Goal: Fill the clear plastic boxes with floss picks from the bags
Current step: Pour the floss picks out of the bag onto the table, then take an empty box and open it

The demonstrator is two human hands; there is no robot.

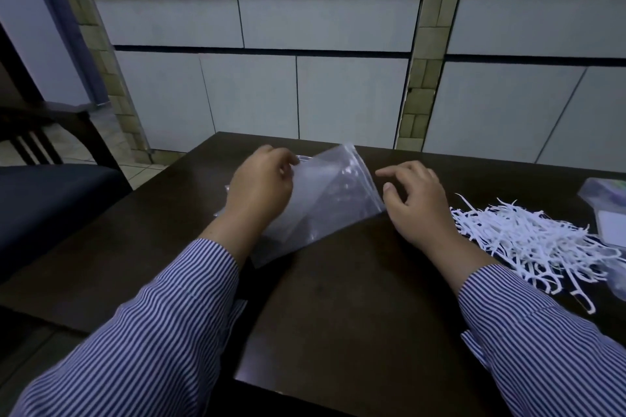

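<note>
A clear, flat zip bag (325, 203) lies tilted on the dark wooden table (338, 298), and it looks empty. My left hand (262, 186) holds the bag's upper left edge, fingers curled over it. Just beside the bag's right corner hovers my right hand (415, 198), fingers spread and relaxed, holding nothing. A loose pile of white floss picks (531, 237) is spread on the table to the right of my right hand.
At the far right edge sit a clear plastic box or packet (606, 196) and a white card (614, 225). A dark chair (44, 186) stands left of the table. White cabinet doors (305, 95) and a tiled counter rise behind it.
</note>
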